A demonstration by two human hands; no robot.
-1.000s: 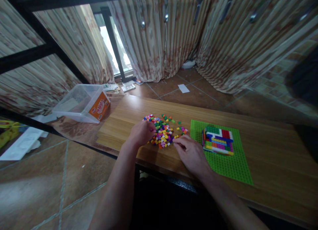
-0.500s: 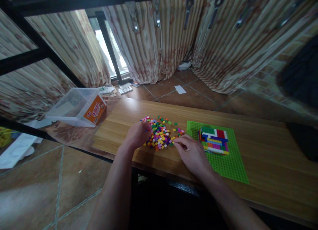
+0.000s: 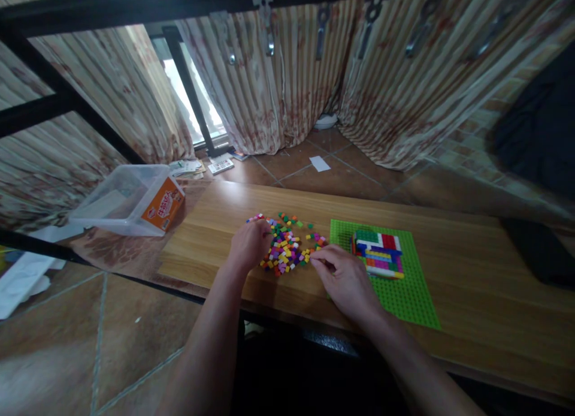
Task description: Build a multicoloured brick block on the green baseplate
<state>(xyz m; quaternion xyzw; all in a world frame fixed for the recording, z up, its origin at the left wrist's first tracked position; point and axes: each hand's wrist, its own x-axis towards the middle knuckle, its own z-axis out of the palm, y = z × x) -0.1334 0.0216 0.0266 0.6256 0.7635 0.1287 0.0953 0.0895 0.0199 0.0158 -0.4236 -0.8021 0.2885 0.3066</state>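
Your left hand [image 3: 248, 243] rests curled at the left edge of the pile of small bricks [image 3: 286, 246], steadying it; whether it holds one, I cannot tell. Your right hand [image 3: 345, 279] pinches at the pile's right edge, fingertips together. The pile lies between both hands; the half-built block [image 3: 376, 254] on the green baseplate [image 3: 411, 296] sits just right.

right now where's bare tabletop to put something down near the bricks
Bare wood lies left of the loose brick pile, toward the table's left edge, and right of the green baseplate. It is crowded between pile and baseplate, where the right hand rests, and at the pile's left side under the left hand.
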